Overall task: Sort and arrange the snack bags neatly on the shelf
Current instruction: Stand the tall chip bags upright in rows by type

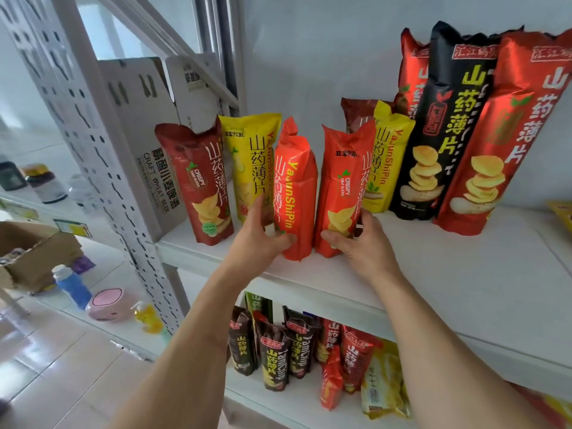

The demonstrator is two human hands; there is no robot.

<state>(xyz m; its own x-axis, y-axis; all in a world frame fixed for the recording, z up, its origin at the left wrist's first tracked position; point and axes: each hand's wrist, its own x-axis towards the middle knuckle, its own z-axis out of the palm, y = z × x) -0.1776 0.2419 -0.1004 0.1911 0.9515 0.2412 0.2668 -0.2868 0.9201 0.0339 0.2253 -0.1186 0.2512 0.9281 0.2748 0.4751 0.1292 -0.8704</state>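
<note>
Head view: two orange bags held upright on shelf

Left hand (258, 235) grips one orange bag (295, 193); right hand (360, 239) grips the other orange bag (340, 187), both standing on the white shelf (433, 274). Just behind stand a yellow bag (247, 162) and a dark red bag (198, 181). A beer carton (145, 140) flanks them left; tall bags (458, 119) stand right.

glossy foil snack bags (295, 193), matt white metal shelf (448, 274)

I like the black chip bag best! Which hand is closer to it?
Right. The right hand grips an orange bag a few bags left of the tall black bag; the left hand is farther left.
</note>
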